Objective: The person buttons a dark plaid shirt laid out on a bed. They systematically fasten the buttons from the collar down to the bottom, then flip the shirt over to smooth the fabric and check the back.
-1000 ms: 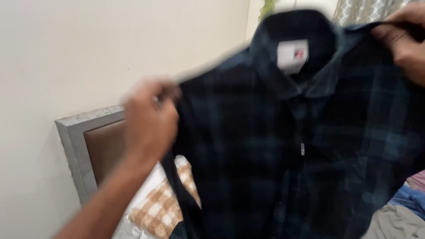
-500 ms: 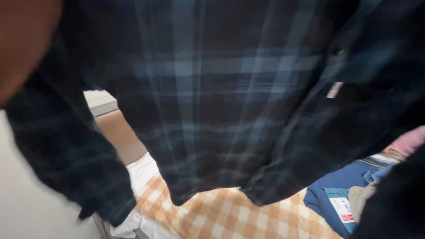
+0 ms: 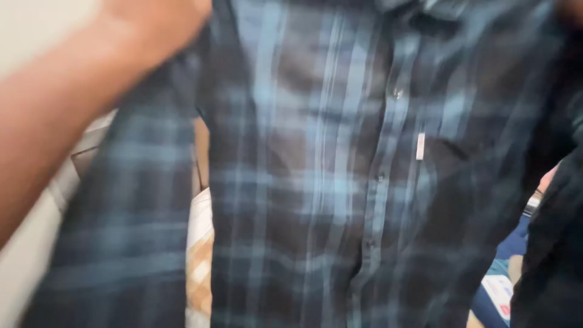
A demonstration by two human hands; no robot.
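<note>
A dark blue plaid button-up shirt (image 3: 340,182) hangs close in front of me and fills most of the view, with its button placket and a small white tag facing me. My left hand (image 3: 152,24) is at the top left, closed on the shirt's shoulder, and my forearm runs down to the lower left. One sleeve hangs below that hand. Only a sliver of my right hand (image 3: 572,8) shows at the top right corner, at the shirt's other shoulder, which it holds up. The picture is blurred.
Behind the shirt lies a bed with an orange and white checked sheet (image 3: 198,267) and a grey-framed headboard (image 3: 91,152) against a pale wall (image 3: 36,24). Blue folded clothes (image 3: 507,273) lie at the lower right.
The shirt has swung closer, then turned so its buttoned front faces me. My left hand stays high at the top left, still gripping it.
</note>
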